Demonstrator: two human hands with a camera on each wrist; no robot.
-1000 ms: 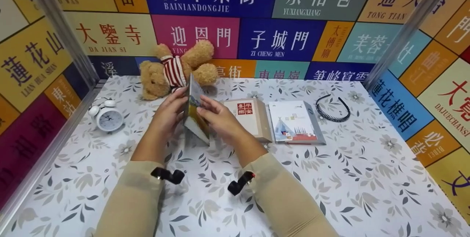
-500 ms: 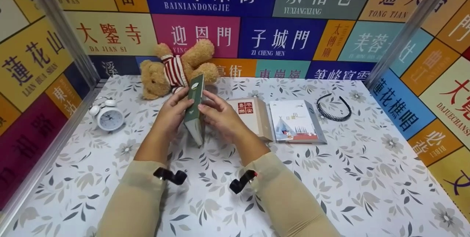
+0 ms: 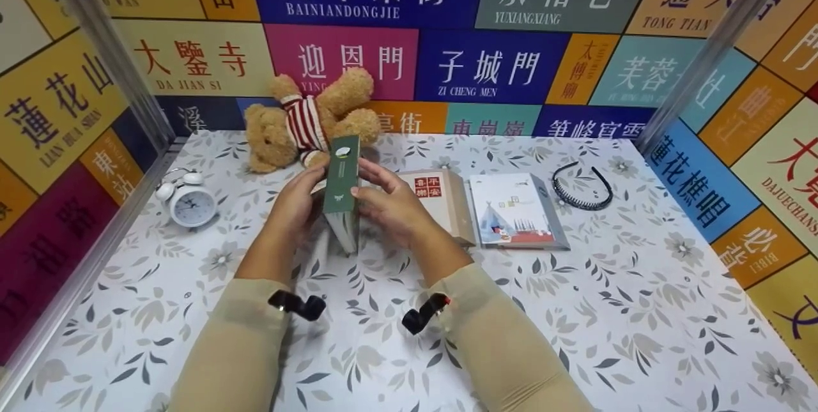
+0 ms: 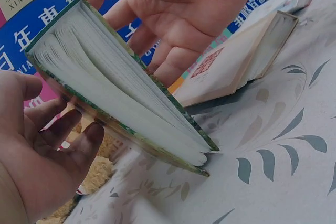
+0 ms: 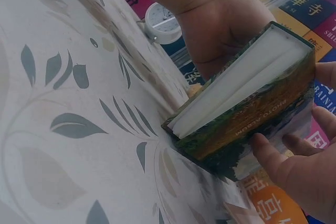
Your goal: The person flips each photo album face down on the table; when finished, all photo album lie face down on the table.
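A photo album (image 3: 342, 185) stands on its page edges with the green spine up, its covers parted a little at the bottom. In the right wrist view its landscape cover (image 5: 247, 124) reads "PHOTO ALBUM". My left hand (image 3: 295, 201) is at the left cover, its relaxed fingertips right at it. On the other side, my right hand (image 3: 390, 201) has its thumb at the spine's edge and its fingers spread along the cover. The album stands between the two hands, with neither wrapped around it. In the left wrist view the pages (image 4: 115, 77) show between the covers.
A beige book (image 3: 444, 214) with red characters lies right of the album, beside a white book (image 3: 511, 211) with a tent picture. Farther right is a black headband (image 3: 581, 191). A teddy bear (image 3: 303, 121) lies behind; a white alarm clock (image 3: 190, 204) stands left.
The album has turned between the hands: its picture cover faced right a second ago, and now the green spine shows from above. The other things have stayed put.
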